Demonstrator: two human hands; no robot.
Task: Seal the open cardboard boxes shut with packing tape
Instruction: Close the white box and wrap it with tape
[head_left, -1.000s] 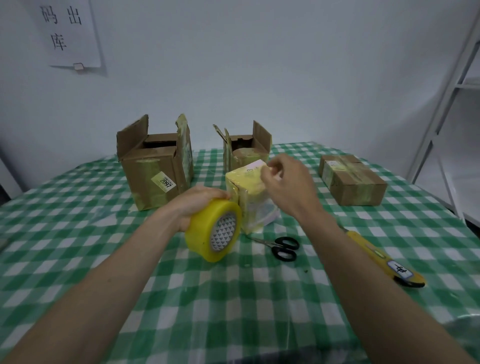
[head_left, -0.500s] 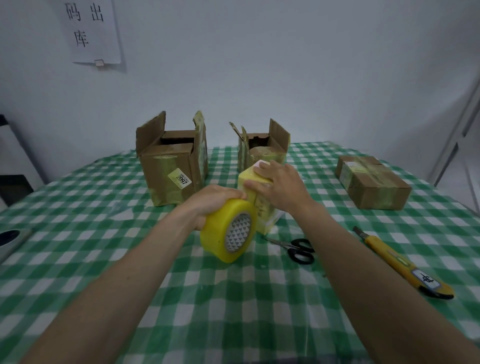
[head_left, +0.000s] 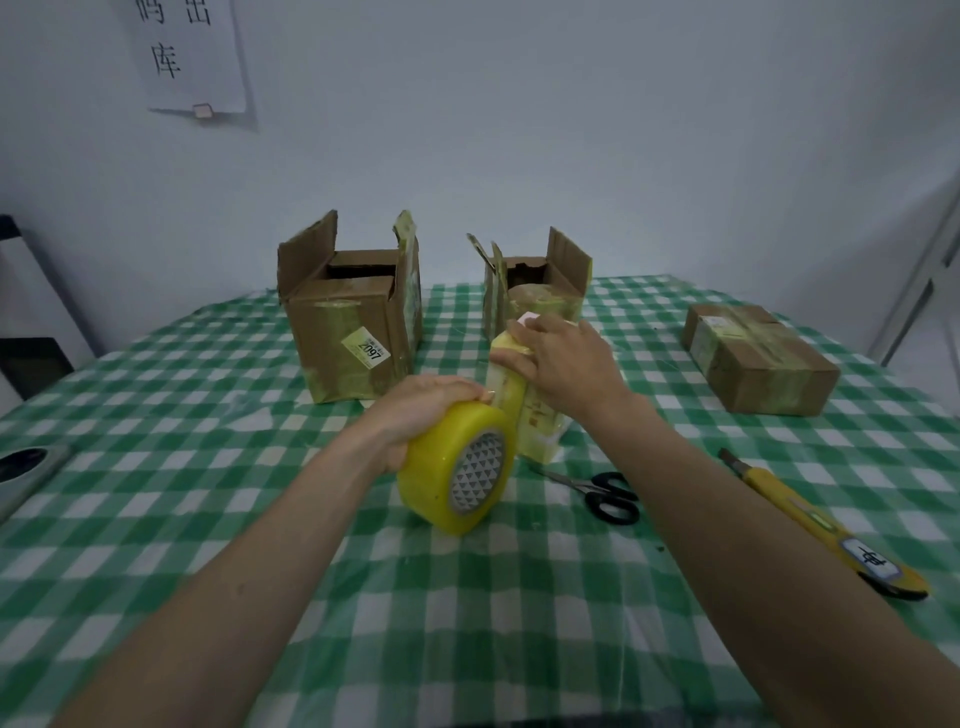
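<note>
My left hand (head_left: 423, 410) grips a fat yellow roll of packing tape (head_left: 457, 467) just above the table, its core facing me. A strip of tape runs from the roll up onto a small pale box (head_left: 537, 423) wrapped in yellowish tape. My right hand (head_left: 563, 358) lies over the top of that small box, fingers and thumb curled round its upper edge. Behind stand two open cardboard boxes with raised flaps, a larger one (head_left: 348, 332) at the left and a smaller one (head_left: 540, 280) in the middle.
A taped-shut cardboard box (head_left: 758, 358) lies at the right. Black scissors (head_left: 602, 493) and a yellow utility knife (head_left: 826, 530) lie on the green checked tablecloth (head_left: 208, 467). A grey device (head_left: 26, 470) sits at the left edge. A paper sign (head_left: 189, 52) hangs on the wall.
My right hand came down from pinching at the small box's top edge to lie over its top. The view drew closer and shifted right.
</note>
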